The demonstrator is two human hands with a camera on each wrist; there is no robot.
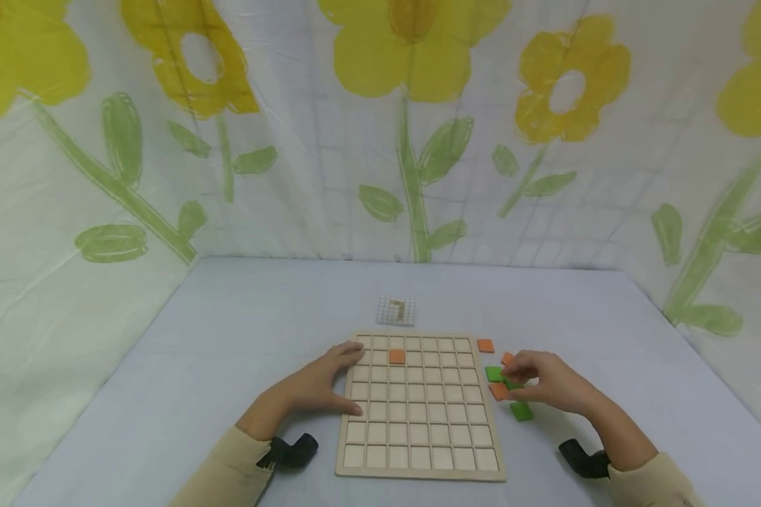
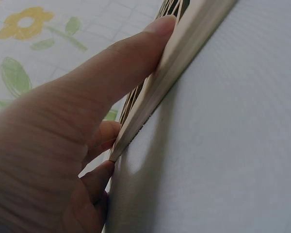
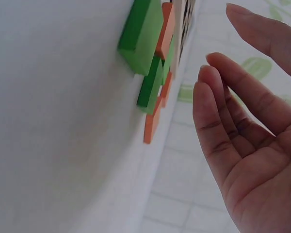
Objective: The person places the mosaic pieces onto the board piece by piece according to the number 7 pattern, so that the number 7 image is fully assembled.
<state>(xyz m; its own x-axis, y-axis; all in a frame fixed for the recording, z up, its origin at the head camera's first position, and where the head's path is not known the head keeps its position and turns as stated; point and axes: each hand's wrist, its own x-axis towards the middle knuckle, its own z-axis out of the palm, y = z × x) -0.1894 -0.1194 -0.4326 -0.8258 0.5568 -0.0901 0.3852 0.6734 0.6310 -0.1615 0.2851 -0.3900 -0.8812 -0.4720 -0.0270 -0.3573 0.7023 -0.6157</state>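
A wooden grid board point(image 1: 418, 474) lies flat on the table, with one orange square tile point(image 1: 397, 356) in a cell near its far edge. My left hand point(image 1: 317, 384) rests along the board's left side; its thumb point(image 2: 136, 48) lies over the rim and the fingers touch farther up. Right of the board is a loose group of green tiles point(image 1: 521, 411) and orange tiles point(image 1: 498, 391). Just over them hovers my right hand point(image 1: 548, 380), thumb and fingers apart. In the right wrist view nothing is between its fingertips, and the green tile point(image 3: 143, 41) sits nearest.
Beyond the board's far edge lies a small grid card point(image 1: 396, 310) with a tan hooked shape on it. Another orange tile point(image 1: 485, 346) is by the board's far right corner. A white curtain point(image 1: 292, 176) with painted yellow flowers hangs behind the pale table point(image 1: 228, 317).
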